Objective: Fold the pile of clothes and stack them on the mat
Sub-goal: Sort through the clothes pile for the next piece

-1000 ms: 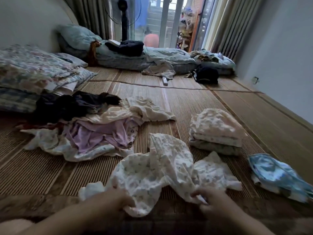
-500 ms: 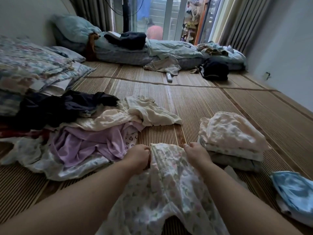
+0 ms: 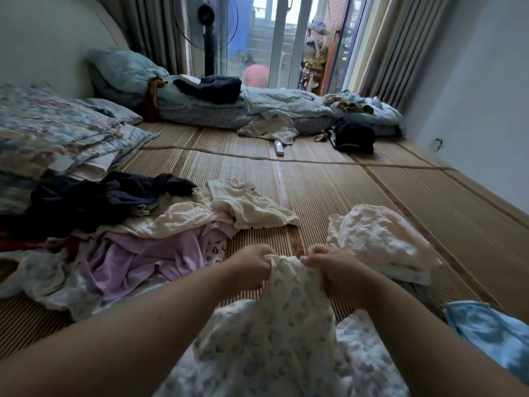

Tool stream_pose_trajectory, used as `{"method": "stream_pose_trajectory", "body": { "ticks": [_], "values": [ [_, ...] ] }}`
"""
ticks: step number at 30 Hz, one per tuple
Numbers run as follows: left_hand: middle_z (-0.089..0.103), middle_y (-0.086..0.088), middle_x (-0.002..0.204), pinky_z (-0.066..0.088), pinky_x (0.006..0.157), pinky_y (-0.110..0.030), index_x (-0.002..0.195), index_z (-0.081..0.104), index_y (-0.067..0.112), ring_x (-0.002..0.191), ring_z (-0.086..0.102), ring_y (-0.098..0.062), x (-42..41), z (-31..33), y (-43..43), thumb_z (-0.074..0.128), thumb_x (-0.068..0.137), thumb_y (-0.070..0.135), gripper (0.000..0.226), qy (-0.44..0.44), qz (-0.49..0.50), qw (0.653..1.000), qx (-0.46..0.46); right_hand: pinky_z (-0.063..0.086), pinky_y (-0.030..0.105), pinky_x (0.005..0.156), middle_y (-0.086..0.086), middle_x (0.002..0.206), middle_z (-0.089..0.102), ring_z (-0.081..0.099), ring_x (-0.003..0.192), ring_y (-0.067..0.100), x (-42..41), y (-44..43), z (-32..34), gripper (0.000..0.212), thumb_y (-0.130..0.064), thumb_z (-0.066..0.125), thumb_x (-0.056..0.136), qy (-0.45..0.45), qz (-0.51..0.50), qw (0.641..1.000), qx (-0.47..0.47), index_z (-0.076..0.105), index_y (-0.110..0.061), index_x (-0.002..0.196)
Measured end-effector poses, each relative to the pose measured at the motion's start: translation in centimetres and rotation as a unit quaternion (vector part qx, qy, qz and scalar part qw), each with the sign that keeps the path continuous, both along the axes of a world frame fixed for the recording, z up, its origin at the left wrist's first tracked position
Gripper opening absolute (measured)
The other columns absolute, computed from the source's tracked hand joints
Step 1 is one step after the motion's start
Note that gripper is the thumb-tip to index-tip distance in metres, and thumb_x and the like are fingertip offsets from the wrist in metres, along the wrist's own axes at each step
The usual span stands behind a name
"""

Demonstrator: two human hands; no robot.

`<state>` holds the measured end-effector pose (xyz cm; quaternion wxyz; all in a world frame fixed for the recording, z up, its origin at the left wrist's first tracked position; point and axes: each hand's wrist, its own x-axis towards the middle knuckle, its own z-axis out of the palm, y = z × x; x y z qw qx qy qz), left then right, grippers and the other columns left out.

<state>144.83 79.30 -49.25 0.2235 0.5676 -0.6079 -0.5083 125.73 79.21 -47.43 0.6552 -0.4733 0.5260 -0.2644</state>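
Observation:
A white floral-print garment hangs between my arms above the woven mat. My left hand and my right hand each grip its top edge, close together, fingers curled into the cloth. To the left lies the unfolded pile: lilac, cream and dark navy pieces. Just right of my right hand sits a short stack of folded pale clothes. A blue-and-white patterned piece lies at the lower right.
Folded floral quilts and pillows sit at the left. A low mattress with bedding spans the back, with a standing fan behind it. A white remote and a dark bag lie on the mat.
My hands went from bunching the garment low near me to gripping its top edge at arm's length, then drew closer together and lifted slightly. The view tilted upward.

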Motion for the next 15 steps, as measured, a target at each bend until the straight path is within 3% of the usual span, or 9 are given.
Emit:
{"method": "stream_pose_trajectory", "body": {
  "ticks": [2, 3, 6, 7, 9, 11, 13, 15],
  "values": [
    [0.054, 0.002, 0.066, 0.039, 0.057, -0.021, 0.071, 0.055, 0.018, 0.063, 0.047, -0.011, 0.1, 4.3, 1.3, 0.065, 0.082, -0.004, 0.026, -0.013, -0.066, 0.991, -0.114, 0.048, 0.033, 0.057, 0.01, 0.08, 0.057, 0.056, 0.063, 0.018, -0.4, 1.8, 3.4, 0.012, -0.021, 0.054, 0.094, -0.038, 0.016, 0.999, -0.02, 0.056, -0.011, 0.087],
    [0.057, -0.001, 0.071, 0.041, 0.057, -0.019, 0.072, 0.054, 0.019, 0.065, 0.049, -0.01, 0.1, 6.8, 2.1, 0.065, 0.08, -0.006, 0.029, -0.048, -0.112, 0.976, -0.183, 0.051, 0.039, 0.066, 0.015, 0.089, 0.062, 0.061, 0.072, 0.024, -0.5, 2.7, 5.0, 0.017, -0.026, 0.055, 0.093, -0.048, 0.031, 0.998, -0.03, 0.057, -0.01, 0.1],
    [0.063, -0.005, 0.088, 0.044, 0.065, -0.025, 0.08, 0.059, 0.018, 0.077, 0.057, -0.016, -0.2, 14.0, 4.2, 0.065, 0.076, -0.004, 0.023, -0.159, -0.176, 0.887, -0.395, 0.04, 0.058, 0.1, 0.024, 0.119, 0.063, 0.06, 0.109, 0.042, -0.6, 4.5, 9.4, 0.041, -0.025, 0.067, 0.086, -0.048, 0.094, 0.993, -0.058, 0.058, -0.009, 0.122],
    [0.065, -0.004, 0.088, 0.045, 0.065, -0.028, 0.083, 0.062, 0.015, 0.078, 0.059, -0.018, -0.1, 16.0, 4.9, 0.064, 0.074, -0.005, 0.022, -0.151, -0.164, 0.868, -0.443, 0.042, 0.056, 0.099, 0.024, 0.119, 0.063, 0.06, 0.109, 0.042, -0.3, 5.1, 10.9, 0.047, -0.024, 0.073, 0.08, -0.036, 0.125, 0.989, -0.075, 0.059, -0.005, 0.121],
    [0.066, 0.002, 0.088, 0.046, 0.065, -0.026, 0.094, 0.064, 0.012, 0.078, 0.061, -0.015, 0.3, 19.6, 6.4, 0.062, 0.073, -0.004, 0.027, -0.127, -0.159, 0.852, -0.483, 0.057, 0.043, 0.081, 0.016, 0.104, 0.069, 0.068, 0.092, 0.029, 0.3, 6.3, 13.7, 0.042, -0.017, 0.077, 0.073, 0.001, 0.145, 0.982, -0.119, 0.063, -0.001, 0.108],
    [0.063, 0.013, 0.09, 0.045, 0.067, -0.016, 0.111, 0.061, 0.016, 0.081, 0.06, 0.002, 1.0, 22.3, 7.1, 0.065, 0.075, -0.001, 0.04, -0.15, -0.175, 0.839, -0.494, 0.058, 0.032, 0.068, 0.01, 0.093, 0.071, 0.07, 0.081, 0.019, 0.6, 7.2, 16.7, 0.035, -0.021, 0.077, 0.069, 0.022, 0.125, 0.975, -0.183, 0.066, -0.005, 0.098],
    [0.061, 0.015, 0.09, 0.045, 0.069, -0.014, 0.124, 0.054, 0.023, 0.083, 0.059, 0.008, 1.8, 24.6, 7.7, 0.067, 0.077, 0.002, 0.053, -0.222, -0.173, 0.81, -0.514, 0.059, 0.034, 0.073, 0.008, 0.092, 0.07, 0.069, 0.082, 0.019, 0.7, 8.2, 19.9, 0.048, -0.04, 0.084, 0.058, 0.03, 0.11, 0.959, -0.258, 0.069, -0.011, 0.093],
    [0.062, 0.012, 0.099, 0.05, 0.069, -0.024, 0.131, 0.047, 0.031, 0.086, 0.061, -0.006, 2.7, 26.4, 7.9, 0.066, 0.081, 0.011, 0.057, -0.307, -0.152, 0.777, -0.528, 0.057, 0.038, 0.079, 0.009, 0.092, 0.068, 0.066, 0.083, 0.02, 0.6, 9.2, 23.0, 0.051, -0.045, 0.08, 0.06, 0.026, 0.097, 0.944, -0.314, 0.067, -0.009, 0.093]
  ]
}}
